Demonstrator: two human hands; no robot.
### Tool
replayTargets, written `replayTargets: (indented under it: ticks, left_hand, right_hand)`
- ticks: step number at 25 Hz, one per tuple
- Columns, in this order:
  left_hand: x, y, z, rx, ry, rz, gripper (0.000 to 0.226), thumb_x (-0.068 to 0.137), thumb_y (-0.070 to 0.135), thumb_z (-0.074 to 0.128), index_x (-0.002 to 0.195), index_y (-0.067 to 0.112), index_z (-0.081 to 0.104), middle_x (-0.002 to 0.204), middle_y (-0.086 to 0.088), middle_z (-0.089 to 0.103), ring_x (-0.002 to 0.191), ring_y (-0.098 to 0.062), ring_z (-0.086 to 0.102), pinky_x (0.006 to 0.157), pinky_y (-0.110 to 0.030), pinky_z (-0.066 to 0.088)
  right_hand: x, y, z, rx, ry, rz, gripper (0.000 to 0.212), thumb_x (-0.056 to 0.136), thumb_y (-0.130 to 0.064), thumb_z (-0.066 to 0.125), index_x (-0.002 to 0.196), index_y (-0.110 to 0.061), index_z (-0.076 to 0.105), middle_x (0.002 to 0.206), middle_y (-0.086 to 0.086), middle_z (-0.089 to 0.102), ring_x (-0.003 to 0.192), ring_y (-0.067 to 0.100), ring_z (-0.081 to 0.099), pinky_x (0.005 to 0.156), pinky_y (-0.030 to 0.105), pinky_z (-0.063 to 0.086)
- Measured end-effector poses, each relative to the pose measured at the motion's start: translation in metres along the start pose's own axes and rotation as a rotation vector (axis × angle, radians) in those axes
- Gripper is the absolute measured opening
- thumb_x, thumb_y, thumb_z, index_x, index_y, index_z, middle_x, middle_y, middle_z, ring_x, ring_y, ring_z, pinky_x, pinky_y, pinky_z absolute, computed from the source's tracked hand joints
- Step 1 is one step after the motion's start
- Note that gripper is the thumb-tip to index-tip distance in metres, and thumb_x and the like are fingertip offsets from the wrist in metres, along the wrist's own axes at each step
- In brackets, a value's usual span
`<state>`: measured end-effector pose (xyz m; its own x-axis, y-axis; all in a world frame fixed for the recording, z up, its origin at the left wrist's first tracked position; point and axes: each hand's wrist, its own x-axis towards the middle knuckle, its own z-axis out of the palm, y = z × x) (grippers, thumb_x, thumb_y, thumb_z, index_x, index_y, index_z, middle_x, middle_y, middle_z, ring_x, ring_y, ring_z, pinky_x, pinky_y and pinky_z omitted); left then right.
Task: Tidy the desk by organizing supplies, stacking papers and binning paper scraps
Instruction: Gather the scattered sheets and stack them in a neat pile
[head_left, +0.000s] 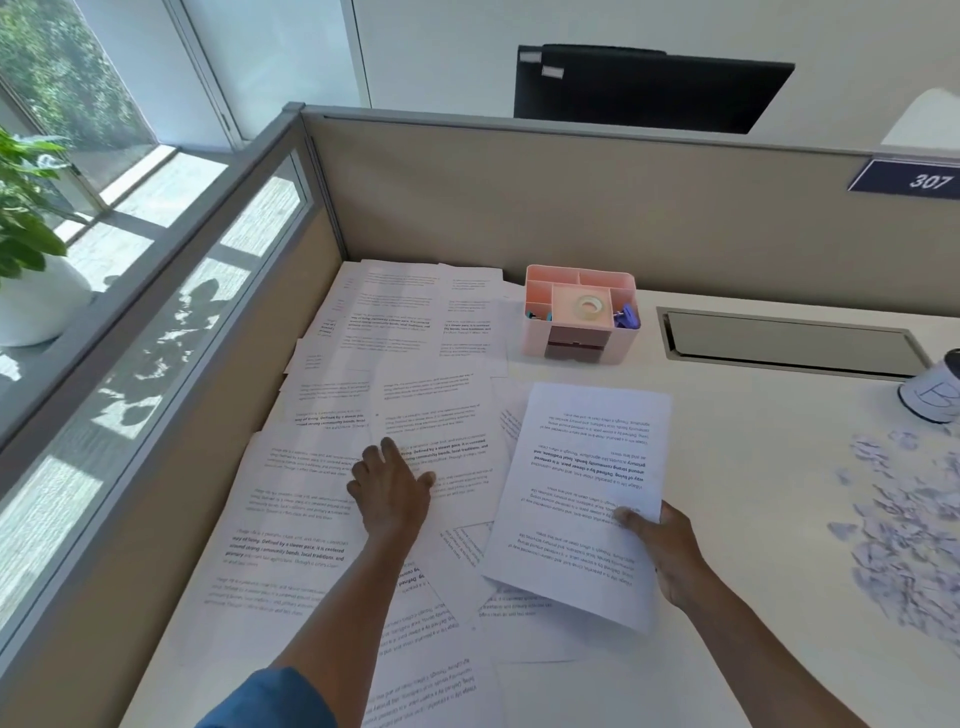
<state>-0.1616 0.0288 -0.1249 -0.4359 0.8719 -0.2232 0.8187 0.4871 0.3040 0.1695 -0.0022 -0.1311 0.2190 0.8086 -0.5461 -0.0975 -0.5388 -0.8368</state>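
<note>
Head view: right hand (662, 545) pinches a sheet (582, 493); left hand (389, 493) presses scattered papers (311, 519).

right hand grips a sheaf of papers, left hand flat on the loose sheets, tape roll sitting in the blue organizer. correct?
One error: the organizer is pink, not blue. The head view shows the tape roll in it, the right hand gripping the sheaf of papers, and the left hand flat on the loose sheets.

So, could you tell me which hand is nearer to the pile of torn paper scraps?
Right. The right hand grips a printed sheet just left of the pile of torn paper scraps; the left hand rests on spread papers, much farther left.
</note>
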Motion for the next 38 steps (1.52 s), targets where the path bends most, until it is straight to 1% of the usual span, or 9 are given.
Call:
replayTargets:
  ticks: [4, 7, 11, 14, 16, 18, 27, 33, 38]
  left_hand:
    - [0.016, 0.019, -0.01, -0.017, -0.098, -0.138, 0.117, 0.077, 0.04, 0.084, 0.156, 0.006, 0.004, 0.148, -0.026, 0.031, 0.13, -0.045, 0.044, 0.109, -0.052, 0.035]
    - [0.028, 0.018, -0.015, -0.079, -0.131, -0.19, 0.126, 0.072, 0.032, 0.09, 0.157, 0.007, -0.001, 0.144, -0.026, 0.033, 0.124, -0.044, 0.052, 0.107, -0.052, 0.036]
    - [0.032, 0.013, -0.006, -0.175, -0.106, -0.184, 0.095, 0.079, 0.015, 0.08, 0.151, 0.009, 0.018, 0.129, -0.019, 0.057, 0.118, -0.038, 0.058, 0.104, -0.051, 0.036]
    - [0.033, 0.01, -0.004, -0.255, -0.055, -0.18, 0.04, 0.08, 0.013, 0.067, 0.118, 0.014, 0.052, 0.105, -0.009, 0.069, 0.104, -0.033, 0.063, 0.096, -0.044, 0.039]
    - [0.032, 0.006, -0.007, -0.384, -0.065, -0.168, 0.02, 0.081, 0.017, 0.065, 0.101, 0.015, 0.062, 0.094, -0.003, 0.07, 0.095, -0.029, 0.064, 0.085, -0.038, 0.047]
    - [0.029, 0.003, -0.011, -0.596, -0.092, -0.143, 0.016, 0.082, 0.016, 0.067, 0.098, 0.015, 0.063, 0.09, 0.0, 0.069, 0.091, -0.026, 0.067, 0.071, -0.033, 0.051]
    - [-0.009, -0.002, -0.055, -1.328, -0.502, 0.09, 0.056, 0.071, 0.006, 0.083, 0.123, 0.011, 0.061, 0.115, -0.014, 0.074, 0.103, -0.035, 0.072, 0.077, -0.043, 0.062]
    - [-0.052, 0.011, -0.048, -1.171, -0.662, 0.134, 0.06, 0.071, 0.011, 0.082, 0.127, 0.007, 0.061, 0.119, -0.017, 0.072, 0.107, -0.037, 0.07, 0.089, -0.05, 0.059]
    - [-0.093, 0.024, -0.015, -0.846, -0.437, 0.122, 0.051, 0.073, 0.02, 0.089, 0.116, 0.021, 0.06, 0.113, 0.0, 0.073, 0.096, -0.019, 0.073, 0.076, -0.029, 0.059]
  right_hand:
    - [0.0, 0.002, -0.005, -0.004, 0.025, 0.01, 0.021, 0.086, -0.006, 0.071, 0.107, -0.011, 0.069, 0.102, 0.01, 0.075, 0.092, 0.033, 0.071, 0.083, 0.043, 0.057]
    - [0.001, 0.002, -0.007, -0.003, 0.031, 0.015, 0.022, 0.086, -0.007, 0.071, 0.108, -0.011, 0.069, 0.102, 0.009, 0.075, 0.092, 0.033, 0.071, 0.083, 0.045, 0.057]
    - [0.003, 0.002, -0.007, 0.004, 0.04, 0.018, 0.02, 0.086, -0.008, 0.072, 0.105, -0.013, 0.07, 0.1, 0.008, 0.075, 0.091, 0.031, 0.071, 0.081, 0.043, 0.057]
    - [0.004, 0.001, -0.011, -0.001, 0.045, 0.014, 0.02, 0.086, -0.007, 0.071, 0.104, -0.014, 0.071, 0.101, 0.008, 0.075, 0.092, 0.031, 0.071, 0.086, 0.046, 0.057]
    - [0.005, 0.001, -0.014, 0.004, 0.043, 0.008, 0.019, 0.086, -0.007, 0.071, 0.103, -0.015, 0.071, 0.1, 0.007, 0.076, 0.092, 0.03, 0.071, 0.087, 0.046, 0.056]
    - [0.004, -0.001, -0.018, 0.016, 0.038, 0.005, 0.019, 0.086, -0.007, 0.071, 0.103, -0.015, 0.071, 0.101, 0.007, 0.076, 0.093, 0.03, 0.071, 0.088, 0.046, 0.056]
    - [-0.001, -0.009, -0.033, 0.053, 0.01, -0.048, 0.022, 0.087, -0.004, 0.069, 0.106, -0.013, 0.07, 0.106, 0.011, 0.073, 0.093, 0.031, 0.069, 0.089, 0.045, 0.054]
    - [-0.027, -0.012, -0.018, 0.086, -0.163, -0.067, 0.027, 0.086, -0.006, 0.071, 0.112, -0.012, 0.069, 0.106, 0.01, 0.075, 0.097, 0.034, 0.071, 0.088, 0.051, 0.056]
    - [-0.042, -0.013, -0.014, 0.13, -0.264, -0.08, 0.025, 0.086, -0.009, 0.072, 0.111, -0.011, 0.069, 0.102, 0.012, 0.076, 0.093, 0.035, 0.072, 0.079, 0.048, 0.059]
